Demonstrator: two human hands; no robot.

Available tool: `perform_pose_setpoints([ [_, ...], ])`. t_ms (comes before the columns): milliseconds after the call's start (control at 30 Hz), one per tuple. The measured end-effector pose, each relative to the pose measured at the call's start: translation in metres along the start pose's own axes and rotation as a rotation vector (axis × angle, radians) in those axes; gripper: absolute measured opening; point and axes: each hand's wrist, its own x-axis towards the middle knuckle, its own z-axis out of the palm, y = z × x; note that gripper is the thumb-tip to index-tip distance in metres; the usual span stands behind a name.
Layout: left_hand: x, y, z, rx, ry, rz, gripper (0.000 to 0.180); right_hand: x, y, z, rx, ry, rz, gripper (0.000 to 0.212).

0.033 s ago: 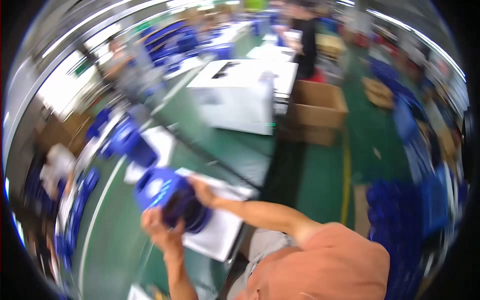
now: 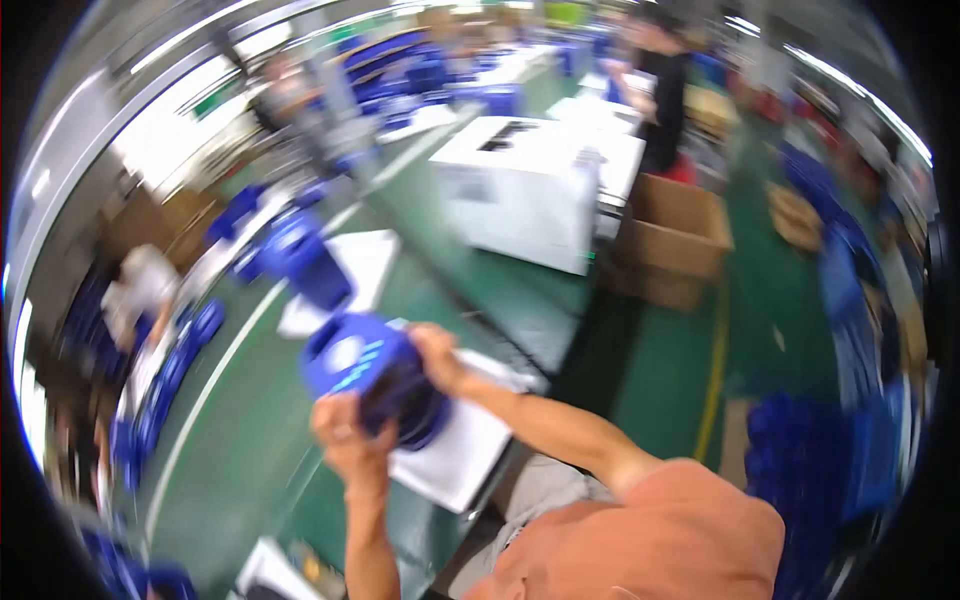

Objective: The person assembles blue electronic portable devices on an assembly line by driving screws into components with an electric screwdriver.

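Observation:
A blue, rounded plastic housing is held between my two hands above the green worktable. It has a pale round patch, light-blue marks and a dark side facing me; blur hides its exact kind. My left hand grips its near left side, fingers bent against it. On the far right side, my right hand closes round its edge. Beneath the housing lies a white flat sheet or board, partly covered by it. Beyond, a similar blue housing sits by another white sheet.
A large white box stands farther along the table, with an open brown carton to its right. A person in black stands behind. Blue parts line the left side; a blue stack stands at right.
The whole view has shifted, so the surroundings appear farther right. Both hands keep their grip on the blue housing, and more items show at the lower left.

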Motion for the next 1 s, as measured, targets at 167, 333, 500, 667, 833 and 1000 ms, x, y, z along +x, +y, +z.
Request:
perform_pose_setpoints([
  [167,-0.018,0.011,0.001,0.103,0.076,-0.004,0.086,0.038,-0.236,0.024,0.301,-0.016,-0.389,0.02],
  [333,-0.02,0.019,-0.001,0.179,0.148,-0.084,0.083,0.171,-0.315,0.122,0.272,0.006,-0.401,0.045],
  [500,-0.016,0.029,0.011,0.188,0.137,-0.134,0.08,0.291,-0.299,0.148,-0.476,0.48,-0.255,0.099],
  [667,-0.019,0.032,0.024,0.229,0.154,-0.158,0.077,0.317,-0.281,0.125,-0.412,0.327,-0.163,0.084],
  [833,-0.03,0.018,0.024,-0.105,0.28,-0.199,0.085,0.325,-0.272,0.115,-0.243,0.301,-0.178,0.065],
  [1000,0.001,-0.018,0.011,-0.732,0.365,-0.929,0.103,0.29,-0.288,0.117,-0.3,0.287,-0.294,0.063],
])
